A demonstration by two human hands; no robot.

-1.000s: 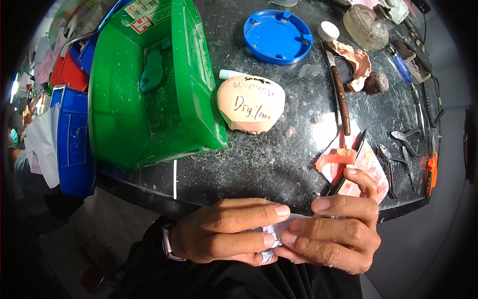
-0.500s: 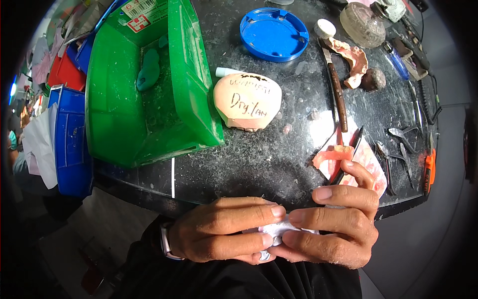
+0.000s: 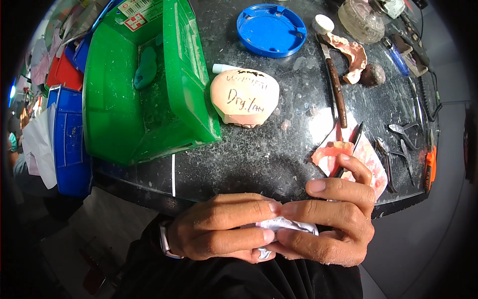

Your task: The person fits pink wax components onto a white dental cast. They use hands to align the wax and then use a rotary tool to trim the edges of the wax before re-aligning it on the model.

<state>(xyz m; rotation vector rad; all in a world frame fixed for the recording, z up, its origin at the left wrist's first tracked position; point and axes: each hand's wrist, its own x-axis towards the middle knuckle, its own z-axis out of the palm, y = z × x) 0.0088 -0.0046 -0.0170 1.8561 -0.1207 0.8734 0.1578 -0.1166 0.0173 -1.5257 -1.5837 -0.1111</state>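
At the near edge of the table, both my hands are closed around a small, crumpled, white shiny wrapper-like piece point(image 3: 300, 226). My left hand point(image 3: 221, 226) pinches one side of it; my right hand point(image 3: 333, 224) grips the other, with thumb and fingertips meeting those of the left. The fingers cover much of the piece, and what it contains, if anything, is hidden. Just beyond my right hand, a pink horseshoe-shaped wax-like piece point(image 3: 322, 153) rests on a stained paper point(image 3: 371, 162), beside a dark pointed tool point(image 3: 356, 137).
A peach plaster dental model point(image 3: 246, 92) with handwriting stands beside a green bin point(image 3: 191, 84). Farther back lie a round blue lid point(image 3: 271, 30), a wooden-handled knife point(image 3: 334, 89) and a curved pink cast point(image 3: 354, 57). Pliers point(image 3: 398, 132) and an orange-handled cutter point(image 3: 431, 164) lie at right.
My fingers have shifted slightly on the white piece, and more of its shiny surface shows between them. The whole view has moved a little; the things on the table stay put.
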